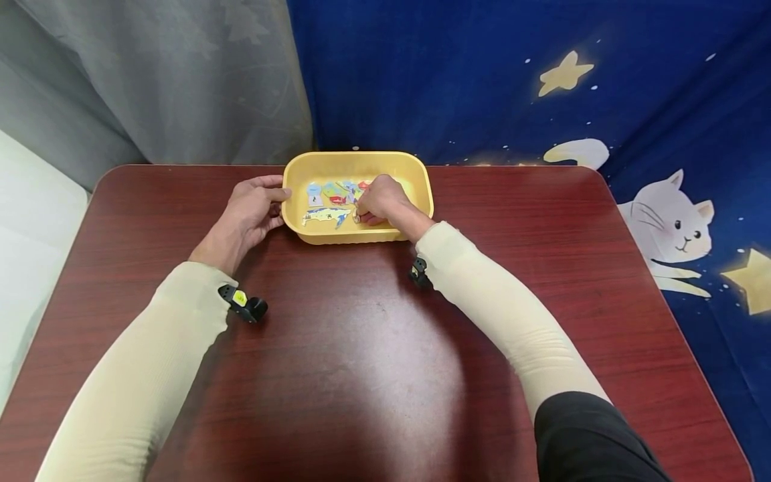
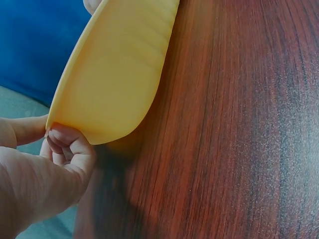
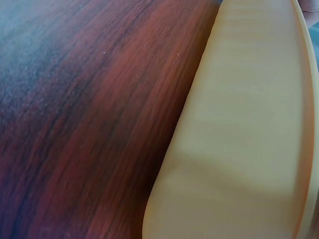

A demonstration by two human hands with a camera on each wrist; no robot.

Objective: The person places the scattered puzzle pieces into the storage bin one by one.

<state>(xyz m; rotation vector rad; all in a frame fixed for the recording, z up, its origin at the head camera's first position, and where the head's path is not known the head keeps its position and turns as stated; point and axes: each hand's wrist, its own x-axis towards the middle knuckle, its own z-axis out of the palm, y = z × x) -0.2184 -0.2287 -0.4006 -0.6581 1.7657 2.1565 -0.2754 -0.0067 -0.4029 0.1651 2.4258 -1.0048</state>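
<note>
A shallow yellow plastic bin (image 1: 310,161) stands at the far edge of the table. My left hand (image 1: 249,207) pinches its left rim between thumb and fingers; the left wrist view shows this grip on the bin's wall (image 2: 109,74) from close up. Inside, several flat, colourful printed cutouts lie on the bottom, among them a long cream-and-blue piece (image 1: 326,214) and a light-blue and white one (image 1: 314,194). My right hand (image 1: 383,197) reaches in over the right-hand pieces, fingers bent downward. A small piece (image 1: 356,215) shows right by its fingertips; I cannot tell whether they hold it.
The dark red wood-grain table (image 1: 337,375) extends toward me and to both sides. A grey curtain (image 1: 223,80) and a blue curtain (image 1: 421,80) with stars and a cat hang behind it. In the right wrist view, the bin's outer wall (image 3: 239,124) fills the right side.
</note>
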